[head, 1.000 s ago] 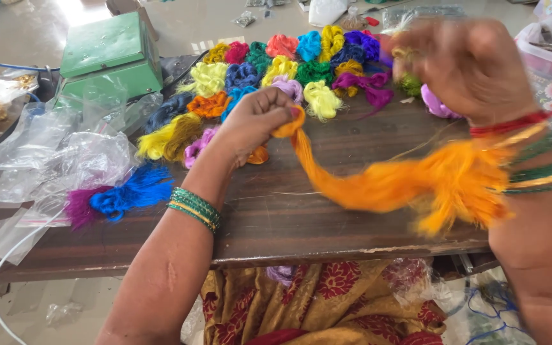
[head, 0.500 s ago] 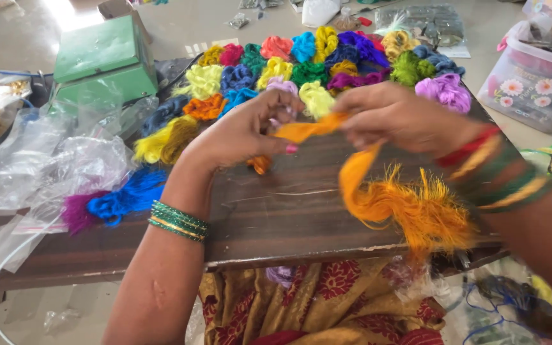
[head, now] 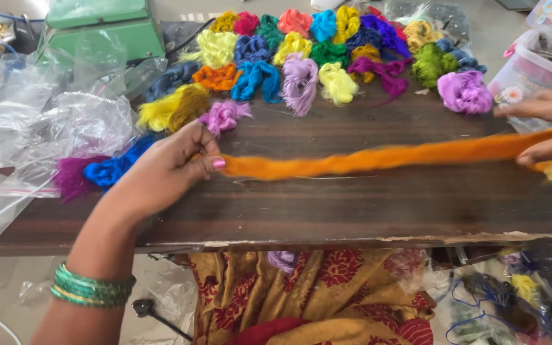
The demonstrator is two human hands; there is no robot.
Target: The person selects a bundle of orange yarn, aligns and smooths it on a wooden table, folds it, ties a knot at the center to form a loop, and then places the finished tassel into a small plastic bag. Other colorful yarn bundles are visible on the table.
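The head view looks down on a dark wooden board (head: 365, 204), and all places here are given from this board. Across its middle lies 1 long orange bundle of thread (head: 378, 158), pulled out nearly straight from the left part to the right edge. The left hand (head: 167, 167) pinches the left end of this bundle between thumb and fingers, and rests on the board. The right hand (head: 547, 128), at the right edge, holds the other end; its fingers lie along the bundle, closed on it from above and below. So the stretching looks done: the bundle is at full length and not tangled. It is not folded, twisted or knotted like the small coloured thread bunches (head: 327, 54) at the far side of the board, so that shaping seems to remain. To the left of the board lie clear plastic bags (head: 39, 121), with a blue bunch (head: 115, 167) and a purple one just beside them. Behind the far left corner stands a green box (head: 100, 29).
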